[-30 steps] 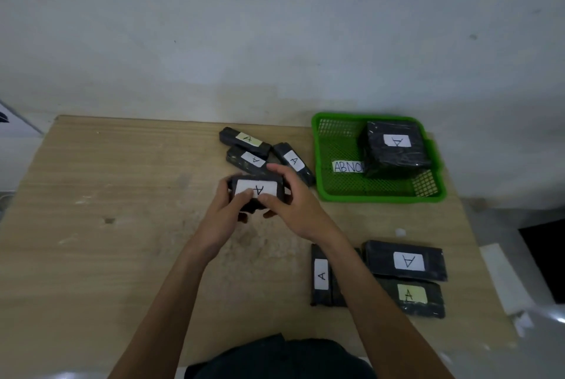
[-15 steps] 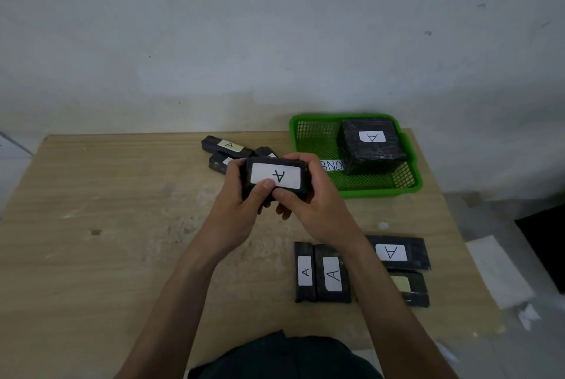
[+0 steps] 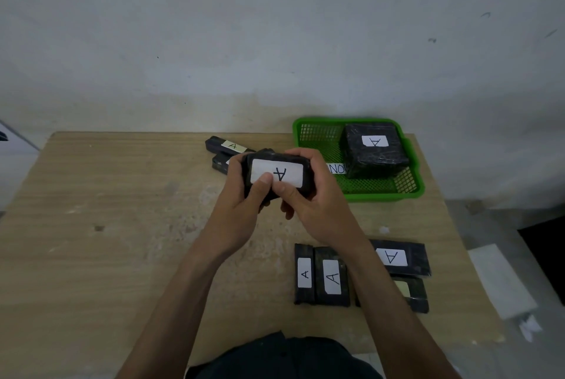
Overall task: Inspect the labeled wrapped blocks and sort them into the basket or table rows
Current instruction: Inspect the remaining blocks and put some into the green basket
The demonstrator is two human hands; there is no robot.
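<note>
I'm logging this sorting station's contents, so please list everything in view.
Table: one, light wood, centre
Basket: one, green, table's far right
Big block: one, black, inside basket
Held block: one, black with white A label, raised mid-table
Far blocks: two visible, black, far edge behind held block
Near blocks: four, black, near right
Paper sheet: one, white, floor at right
Left hand: one, grips held block's left end
Right hand: one, grips its right end

A block [image 3: 374,151] sits in the basket [image 3: 318,131], right of the loose blocks [image 3: 224,146].
</note>
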